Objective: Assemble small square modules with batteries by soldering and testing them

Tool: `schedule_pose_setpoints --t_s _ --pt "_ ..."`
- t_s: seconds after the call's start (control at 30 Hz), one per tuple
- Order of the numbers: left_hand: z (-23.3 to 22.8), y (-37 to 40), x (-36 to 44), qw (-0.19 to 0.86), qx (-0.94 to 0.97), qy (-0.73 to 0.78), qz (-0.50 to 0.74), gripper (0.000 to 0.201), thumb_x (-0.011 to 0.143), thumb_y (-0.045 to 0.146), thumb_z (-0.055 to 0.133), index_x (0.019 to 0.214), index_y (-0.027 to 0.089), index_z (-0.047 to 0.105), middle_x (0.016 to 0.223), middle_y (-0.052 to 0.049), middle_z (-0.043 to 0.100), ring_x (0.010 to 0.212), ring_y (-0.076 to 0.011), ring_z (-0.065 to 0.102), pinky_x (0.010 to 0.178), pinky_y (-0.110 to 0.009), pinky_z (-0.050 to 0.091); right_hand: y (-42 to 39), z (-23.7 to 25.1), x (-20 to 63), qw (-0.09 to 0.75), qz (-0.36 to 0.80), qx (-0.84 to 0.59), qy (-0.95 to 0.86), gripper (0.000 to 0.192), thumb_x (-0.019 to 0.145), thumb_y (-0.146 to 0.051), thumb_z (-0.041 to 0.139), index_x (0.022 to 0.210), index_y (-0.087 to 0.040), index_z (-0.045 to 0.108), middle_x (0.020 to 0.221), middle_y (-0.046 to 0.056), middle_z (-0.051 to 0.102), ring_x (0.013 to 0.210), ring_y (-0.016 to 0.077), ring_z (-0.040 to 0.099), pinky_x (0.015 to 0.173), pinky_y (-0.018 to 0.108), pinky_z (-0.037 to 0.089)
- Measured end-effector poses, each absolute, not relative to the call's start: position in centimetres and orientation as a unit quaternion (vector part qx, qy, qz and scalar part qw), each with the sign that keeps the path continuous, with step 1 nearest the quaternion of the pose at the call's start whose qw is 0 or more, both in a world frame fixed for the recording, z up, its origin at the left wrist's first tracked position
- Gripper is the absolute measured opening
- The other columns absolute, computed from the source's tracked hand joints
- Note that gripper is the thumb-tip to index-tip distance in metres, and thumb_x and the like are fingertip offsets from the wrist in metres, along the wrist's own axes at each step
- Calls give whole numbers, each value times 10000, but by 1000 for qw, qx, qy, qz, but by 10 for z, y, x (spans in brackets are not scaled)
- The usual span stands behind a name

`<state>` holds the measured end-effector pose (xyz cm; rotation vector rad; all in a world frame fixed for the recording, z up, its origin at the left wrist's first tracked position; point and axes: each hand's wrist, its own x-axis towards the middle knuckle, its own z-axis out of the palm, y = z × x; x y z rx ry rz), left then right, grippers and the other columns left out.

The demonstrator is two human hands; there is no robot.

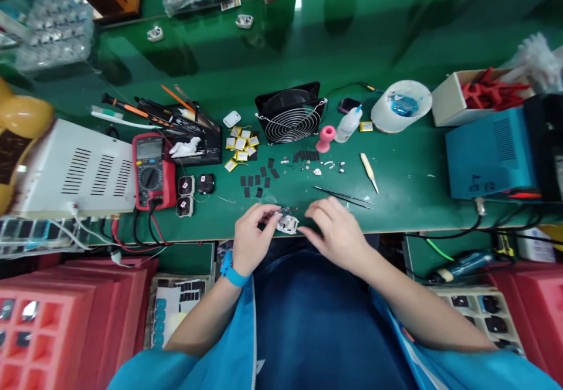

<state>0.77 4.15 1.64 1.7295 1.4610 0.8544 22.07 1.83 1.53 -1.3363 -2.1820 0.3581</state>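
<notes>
A green workbench [404, 196] spans the scene. Largest on it is the white vented unit [83, 167] at the left, then the blue unit [488, 155] at the right. The person's 2 hands meet at the near edge. The right hand [336, 231] has its fingers curled, with a narrow gap between thumb and forefinger; whether its thumb tip touches anything, I cannot tell. The left hand [255, 231] is closed in a pinch, thumb against fingers.

A black fan [290, 114] with a wire guard stands beyond the hands. A white tub [382, 117] is to its right, and a red multimeter [152, 170] lies far to its left, just beside the white vented unit. Right of the fan are a white bottle [348, 125] and, slightly nearer, a pink stand [326, 138]. Dark tweezers [343, 196] lie just beyond the right hand, with a pale-handled tool [368, 170] farther right.

Smaller is the white casing [288, 224], held in the left hand's pinch at the near edge, between both hands. Yellow-edged cells [240, 143] lie piled left of the fan, and small black pads [257, 179] are scattered nearer.
</notes>
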Motion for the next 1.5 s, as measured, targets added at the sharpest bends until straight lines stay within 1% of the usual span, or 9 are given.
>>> schedule_pose_setpoints --t_s 0.17,0.33,0.43,0.63,1.0,1.13,1.23,1.4,1.5 --pt "9 43 17 410 619 571 350 130 920 282 660 1004 212 730 882 -19 736 734 -140 720 696 -244 606 13 -4 201 295 158 -482 -810 175 1000 -321 601 1030 -171 685 1113 139 676 947 255 536 787 398 509" --pt "9 53 4 457 552 589 373 197 885 326 690 1027 190 710 777 0 706 634 -133 714 598 -223 604 9 -7 208 319 185 -469 -802 209 991 -377 624 1023 -177 676 1052 121 687 930 249 555 803 409 507" --pt "14 60 -14 402 595 600 353 161 903 307 677 979 191 757 760 -3 711 604 -114 687 593 -213 592 8 -5 217 337 202 -473 -788 208 986 -372 633 1051 -177 662 1046 130 685 935 253 568 809 422 520" --pt "14 60 -38 229 706 593 311 198 973 254 629 1083 241 792 959 -14 719 592 -76 617 617 -223 571 9 -3 232 369 202 -468 -777 71 979 -200 611 1038 -173 638 1020 117 690 916 233 586 801 402 536" --pt "9 55 -28 129 760 554 315 209 1010 286 602 1130 235 765 1076 -74 708 961 -200 692 876 -343 593 10 1 215 302 209 -465 -805 193 1022 -236 554 1099 -191 726 1013 95 669 921 222 504 790 374 440" --pt "19 49 -21 158 859 420 246 419 931 296 729 1339 247 645 1258 -90 702 1138 -255 622 996 -429 561 13 2 209 299 197 -461 -812 132 998 -213 600 1046 -185 719 959 76 652 894 212 491 756 350 415" --pt "23 47 -13 191 902 335 193 548 942 179 678 1464 233 517 1342 -86 687 1232 -260 574 1052 -458 540 14 1 208 313 203 -454 -809 93 983 -180 616 983 -188 708 934 63 652 880 203 496 765 345 438" --pt "25 53 -3 184 910 325 179 582 921 152 685 1462 283 512 1158 -48 747 1084 -247 659 937 -459 593 15 -4 208 359 229 -448 -786 109 993 -148 566 1030 -179 664 942 68 668 865 202 531 783 349 512" --pt "25 52 2 176 904 336 198 741 920 180 645 1573 382 359 1111 -48 752 1005 -274 716 875 -512 624 15 -4 209 391 246 -447 -766 149 1003 -164 537 1118 -184 630 973 81 686 870 208 576 801 370 550"
